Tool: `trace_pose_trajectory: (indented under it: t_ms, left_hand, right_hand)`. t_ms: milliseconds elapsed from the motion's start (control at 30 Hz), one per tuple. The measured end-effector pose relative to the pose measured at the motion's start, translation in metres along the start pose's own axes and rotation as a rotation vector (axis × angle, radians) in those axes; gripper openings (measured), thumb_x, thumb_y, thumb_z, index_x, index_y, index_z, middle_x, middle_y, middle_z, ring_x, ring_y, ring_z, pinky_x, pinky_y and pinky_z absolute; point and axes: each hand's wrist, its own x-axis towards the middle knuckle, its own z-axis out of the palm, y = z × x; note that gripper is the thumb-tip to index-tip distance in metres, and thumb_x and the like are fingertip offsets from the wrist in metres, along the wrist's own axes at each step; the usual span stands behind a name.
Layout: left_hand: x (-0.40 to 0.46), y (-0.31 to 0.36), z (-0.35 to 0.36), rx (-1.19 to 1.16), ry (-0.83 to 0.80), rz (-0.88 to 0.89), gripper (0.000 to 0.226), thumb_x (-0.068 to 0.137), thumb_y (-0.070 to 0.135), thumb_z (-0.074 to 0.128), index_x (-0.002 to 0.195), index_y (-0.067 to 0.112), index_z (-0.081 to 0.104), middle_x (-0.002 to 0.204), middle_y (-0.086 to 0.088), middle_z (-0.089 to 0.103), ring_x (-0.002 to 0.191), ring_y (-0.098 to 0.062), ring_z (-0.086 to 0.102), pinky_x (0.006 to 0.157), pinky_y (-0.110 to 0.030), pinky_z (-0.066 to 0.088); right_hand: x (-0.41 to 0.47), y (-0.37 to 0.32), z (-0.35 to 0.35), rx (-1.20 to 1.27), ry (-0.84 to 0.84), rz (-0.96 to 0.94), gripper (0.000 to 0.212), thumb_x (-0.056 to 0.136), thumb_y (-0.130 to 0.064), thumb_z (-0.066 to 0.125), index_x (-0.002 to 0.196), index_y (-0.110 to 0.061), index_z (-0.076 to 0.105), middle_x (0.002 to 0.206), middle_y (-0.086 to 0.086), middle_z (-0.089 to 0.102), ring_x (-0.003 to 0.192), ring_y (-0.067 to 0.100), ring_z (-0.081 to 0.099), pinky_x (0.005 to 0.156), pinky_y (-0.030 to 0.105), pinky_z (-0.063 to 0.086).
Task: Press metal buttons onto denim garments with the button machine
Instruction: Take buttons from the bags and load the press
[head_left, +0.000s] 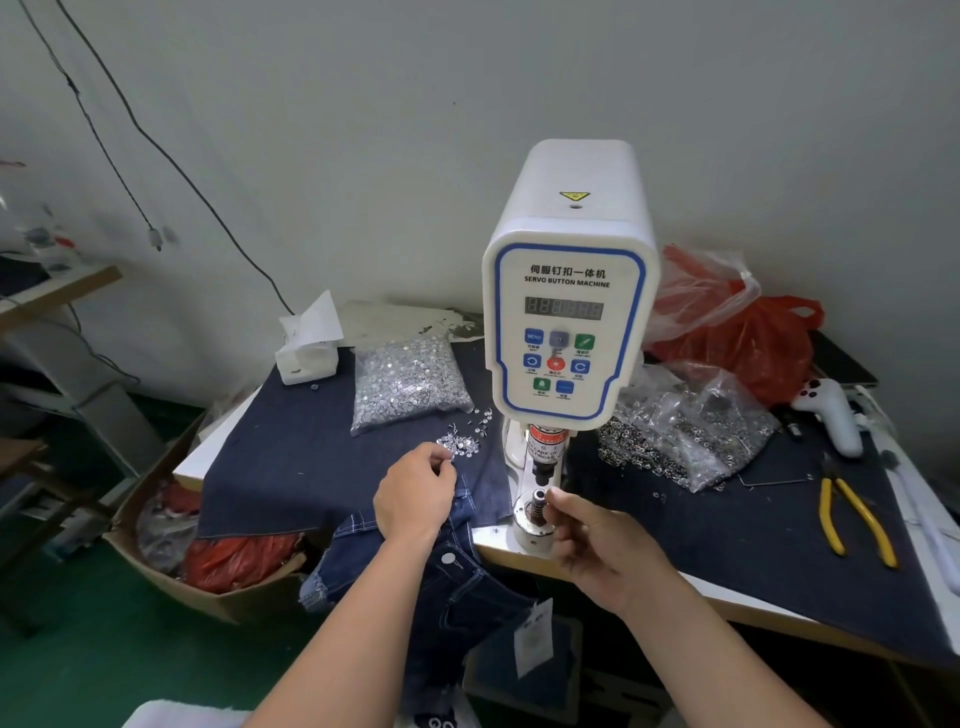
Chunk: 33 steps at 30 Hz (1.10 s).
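Display digits (563, 308) on button machine (569, 291) blurred; left hand (415, 493) fingertips hidden; jeans (457, 587) partly covered.

A white servo button machine (569, 291) with a blue-edged control panel stands upright at the worktop's front edge. Dark blue denim garment (457, 582) hangs off that edge, one silver button fixed. Loose silver metal buttons (462, 439) lie scattered beside a clear bagful (408, 382).

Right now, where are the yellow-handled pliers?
In the head view, the yellow-handled pliers lie on the dark cloth at the table's right side, right of the button machine, below the white controller.
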Motion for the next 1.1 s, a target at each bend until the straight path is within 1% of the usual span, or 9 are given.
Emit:
trace_pose_trajectory:
  t_ms: [300,400,533,667,767,833,933,1000,1100]
  left_hand:
    - [-0.005,0.002,-0.011,-0.153,-0.021,0.016,0.008,0.099,0.032,0.066,0.098,0.039,0.071,0.092,0.024,0.067,0.087,-0.006,0.063,0.07,-0.028,0.044]
    - [-0.01,0.0,-0.019,-0.227,-0.003,0.035,0.007,0.097,0.029,0.069,0.094,0.036,0.072,0.091,0.02,0.069,0.091,-0.004,0.065,0.068,-0.022,0.043]
    - [-0.024,0.001,-0.026,-0.316,-0.013,0.079,0.011,0.094,0.029,0.072,0.087,0.036,0.074,0.089,0.022,0.073,0.093,0.004,0.065,0.077,-0.019,0.046]
    - [-0.041,0.013,-0.023,-0.436,-0.081,0.145,0.015,0.092,0.024,0.074,0.082,0.034,0.076,0.086,0.028,0.074,0.088,0.007,0.067,0.078,-0.015,0.048]
    - [-0.054,0.028,-0.019,-0.512,-0.15,0.16,0.014,0.089,0.019,0.075,0.081,0.031,0.076,0.086,0.022,0.075,0.085,0.004,0.069,0.08,-0.018,0.052]
    - [-0.06,0.038,-0.015,-0.525,-0.185,0.163,0.011,0.088,0.02,0.076,0.081,0.029,0.076,0.085,0.02,0.076,0.084,0.003,0.069,0.082,-0.02,0.054]
    - [-0.066,0.05,-0.008,-0.559,-0.244,0.161,0.009,0.089,0.021,0.079,0.082,0.027,0.078,0.086,0.018,0.077,0.085,0.002,0.071,0.081,-0.018,0.055]
    - [-0.07,0.054,-0.003,-0.565,-0.266,0.154,0.012,0.09,0.023,0.08,0.08,0.03,0.077,0.084,0.023,0.076,0.083,0.006,0.069,0.075,-0.01,0.05]
    - [-0.073,0.057,0.001,-0.562,-0.281,0.128,0.015,0.088,0.027,0.083,0.079,0.034,0.074,0.08,0.031,0.073,0.081,0.014,0.066,0.07,-0.003,0.045]
  right_hand:
    - [-0.004,-0.006,0.009,0.097,-0.067,0.025,0.01,0.092,-0.004,0.066,0.085,0.001,0.07,0.069,0.011,0.066,0.052,0.01,0.051,0.04,0.018,0.041]
    - [-0.004,-0.007,0.01,0.093,-0.063,0.028,0.011,0.095,-0.006,0.066,0.086,0.0,0.069,0.067,0.011,0.065,0.048,0.009,0.052,0.039,0.018,0.042]
    - [-0.002,-0.01,0.013,0.104,-0.052,0.035,0.01,0.095,-0.005,0.065,0.087,0.001,0.067,0.065,0.011,0.064,0.047,0.009,0.052,0.038,0.018,0.041]
    - [-0.002,-0.011,0.002,0.032,-0.123,0.0,0.007,0.089,-0.008,0.07,0.09,-0.001,0.072,0.071,0.009,0.067,0.049,0.009,0.048,0.038,0.017,0.036]
    - [0.002,-0.024,-0.016,-0.21,0.017,-0.158,0.011,0.085,-0.012,0.073,0.092,-0.007,0.079,0.069,0.007,0.07,0.044,0.007,0.041,0.038,0.018,0.032]
    - [0.007,-0.036,-0.037,-0.456,0.203,-0.386,0.017,0.094,-0.015,0.06,0.097,-0.015,0.077,0.065,0.003,0.07,0.045,0.01,0.042,0.044,0.024,0.033]
    - [0.017,-0.042,-0.072,-0.797,0.424,-0.703,0.025,0.102,-0.016,0.051,0.098,-0.018,0.075,0.064,-0.003,0.069,0.053,0.01,0.052,0.058,0.03,0.038]
    - [0.021,-0.038,-0.088,-0.854,0.43,-0.796,0.025,0.103,-0.018,0.05,0.095,-0.021,0.074,0.065,-0.004,0.068,0.053,0.005,0.055,0.058,0.029,0.037]
    - [0.025,-0.032,-0.091,-0.96,0.361,-0.819,0.024,0.102,-0.02,0.052,0.09,-0.028,0.071,0.069,-0.015,0.069,0.062,0.001,0.061,0.06,0.028,0.042]
